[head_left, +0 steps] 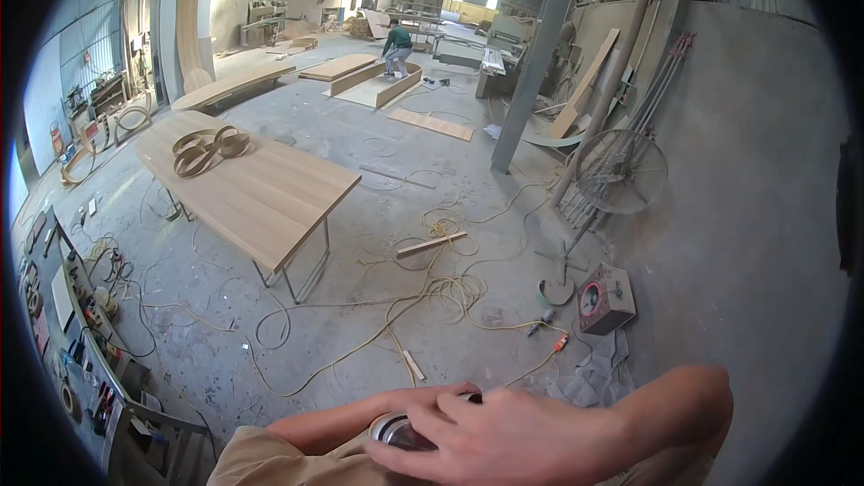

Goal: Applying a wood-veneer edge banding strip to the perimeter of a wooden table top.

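Note:
Close to my body, my right hand reaches in from the right with its fingers curled over a dark, round can with a shiny metal rim. Only part of that can shows between the fingers. Behind it my left hand comes in from the lower left and lies against the can's far side. The right hand covers most of its fingers, so its grip is hidden. Tan cloth of my clothing shows under the left forearm.
A wood-topped table carries coiled edging strips. Yellow cords tangle across the concrete floor. A speaker box and a standing fan are at right, a tool-laden bench at left. A person bends over panels farther off.

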Available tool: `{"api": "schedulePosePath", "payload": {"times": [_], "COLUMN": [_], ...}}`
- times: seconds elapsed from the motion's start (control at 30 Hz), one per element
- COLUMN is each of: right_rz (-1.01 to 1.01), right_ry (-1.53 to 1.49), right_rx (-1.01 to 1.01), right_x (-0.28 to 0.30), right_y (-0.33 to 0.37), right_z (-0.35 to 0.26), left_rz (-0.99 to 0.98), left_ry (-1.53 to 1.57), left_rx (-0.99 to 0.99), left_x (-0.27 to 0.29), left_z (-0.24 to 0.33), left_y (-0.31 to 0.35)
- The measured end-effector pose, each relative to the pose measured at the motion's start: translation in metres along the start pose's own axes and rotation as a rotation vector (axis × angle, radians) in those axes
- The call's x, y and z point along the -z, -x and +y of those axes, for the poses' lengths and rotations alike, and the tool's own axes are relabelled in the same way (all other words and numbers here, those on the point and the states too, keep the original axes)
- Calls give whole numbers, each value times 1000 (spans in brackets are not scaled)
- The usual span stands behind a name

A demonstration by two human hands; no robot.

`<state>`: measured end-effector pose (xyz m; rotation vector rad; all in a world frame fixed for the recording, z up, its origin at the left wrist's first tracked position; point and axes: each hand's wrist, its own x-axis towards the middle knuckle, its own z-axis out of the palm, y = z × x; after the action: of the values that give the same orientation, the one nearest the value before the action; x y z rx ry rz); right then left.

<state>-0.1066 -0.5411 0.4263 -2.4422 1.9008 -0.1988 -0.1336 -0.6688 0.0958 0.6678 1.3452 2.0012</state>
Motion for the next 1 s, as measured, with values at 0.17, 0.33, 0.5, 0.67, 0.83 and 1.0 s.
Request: {"api": "schedulePosePath", "payload": {"times": [0.17,0.33,0.5,0.67,0.83,1.0], "right_rz": [-586,-178,-290,-149,-253,193], "right_ry": [-67,99,-137,37,7,18], "right_rx": [-314,-87,-175,-59,3,383], "right_x": [-13,-9,22,-8,11,-51], "right_y": [-4,7,-6,2,-5,3], "right_z": [0,-6,-4,2,5,37], "left_rz": [32,-22,-9,18,45,63], "left_ry": [226,-388,-238,-251,-264,-271], "left_rx": [71,-22,40,-12,-63,-102], "left_x": [4,-13,-8,-9,-13,-25], "left_z": [-12,22,18,26,38,51], "left_y": [-3,4,5,5,9,16]}}
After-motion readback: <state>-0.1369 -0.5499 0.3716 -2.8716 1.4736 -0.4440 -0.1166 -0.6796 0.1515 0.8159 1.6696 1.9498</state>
